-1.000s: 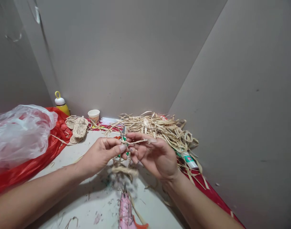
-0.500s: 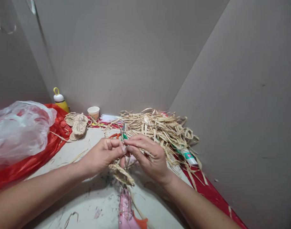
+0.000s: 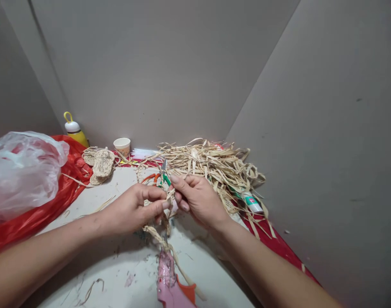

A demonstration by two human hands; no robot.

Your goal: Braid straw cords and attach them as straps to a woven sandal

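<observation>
Between my two hands is a braid of pale, straw-like strips (image 3: 170, 196). My left hand (image 3: 142, 207) pinches it between thumb and fingers. My right hand (image 3: 197, 199) is closed on its upper end, thumb on top and fingers curled beneath. The braided tail (image 3: 155, 234) hangs below my left hand, close to the nozzle of a pink glue gun (image 3: 168, 278) with an orange trigger. Just beyond my fingers lie scissors (image 3: 164, 171) and an orange-handled tool (image 3: 150, 177), partly hidden by the hands.
A heap of dry strips (image 3: 201, 160) spreads along the back of the white table (image 3: 118, 273). Small woven pieces (image 3: 103, 162), a paper cup (image 3: 122, 146) and white sticks (image 3: 144, 154) stand left of it. Plastic bags (image 3: 25, 171), a yellow bottle (image 3: 76, 132) and a white-green tube (image 3: 253, 202) flank these.
My right hand has turned, its fingers now curled under with the thumb above. The hanging braided piece shows more edge-on. The whole view has shifted slightly.
</observation>
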